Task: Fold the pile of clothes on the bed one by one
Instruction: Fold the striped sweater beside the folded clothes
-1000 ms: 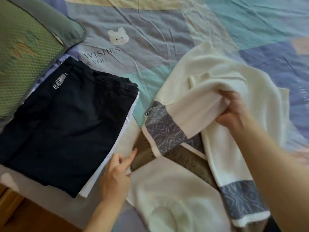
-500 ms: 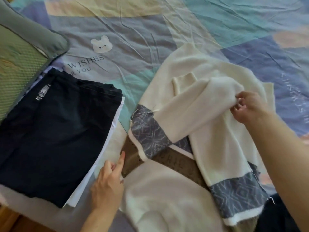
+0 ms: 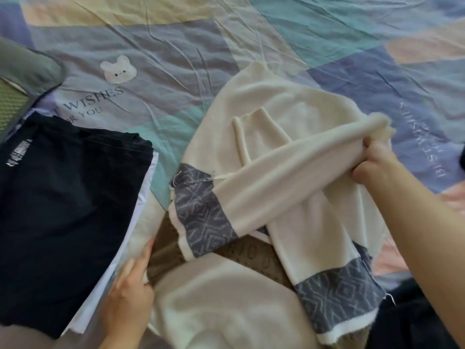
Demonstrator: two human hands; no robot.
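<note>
Your left hand reaches in from the bottom edge, back of the hand up, its fingers laid out nearly straight and pointing away from you. Your right arm comes in from the lower right corner, bare forearm slanting up and to the left, and your right hand is curled tight, fingers pinched together with the knuckles toward you.

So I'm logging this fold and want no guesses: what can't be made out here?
Head view only:
- Right hand: fingertips buried in the cream sweater sleeve fold.
- Brown printed band: lettering covered by crossed sleeves.
- White garment: mostly under the folded dark garment.
- Pillow: cut by the left edge.
</note>
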